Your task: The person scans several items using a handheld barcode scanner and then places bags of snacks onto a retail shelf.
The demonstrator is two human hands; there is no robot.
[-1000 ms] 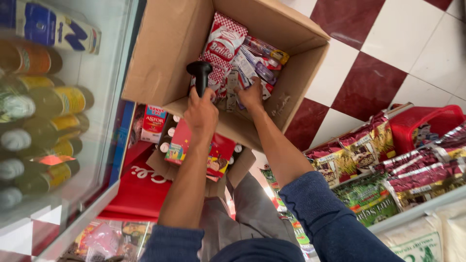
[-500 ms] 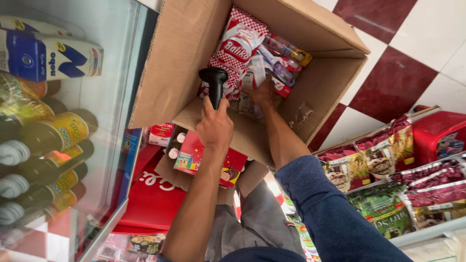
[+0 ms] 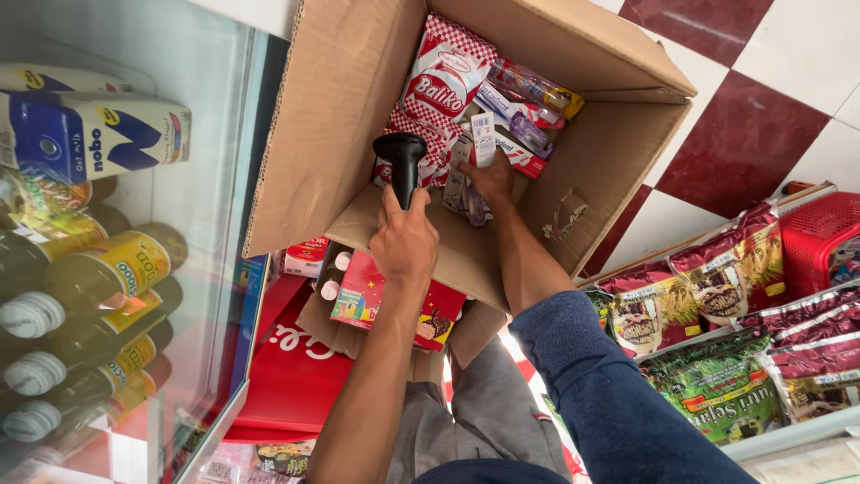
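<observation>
There is one open cardboard box (image 3: 340, 116) and one black handheld scanner (image 3: 400, 161). Two hands are in view, the left hand (image 3: 405, 244) and the right hand (image 3: 491, 179). Inside the box lies one red-and-white checked bag (image 3: 443, 85), and one small white box (image 3: 484, 139) is in the right hand. One red plastic basket (image 3: 820, 237) stands at the right. Behind the fridge glass there is one blue-and-white carton (image 3: 94, 134) and at least four bottles; further ones are hard to count.
</observation>
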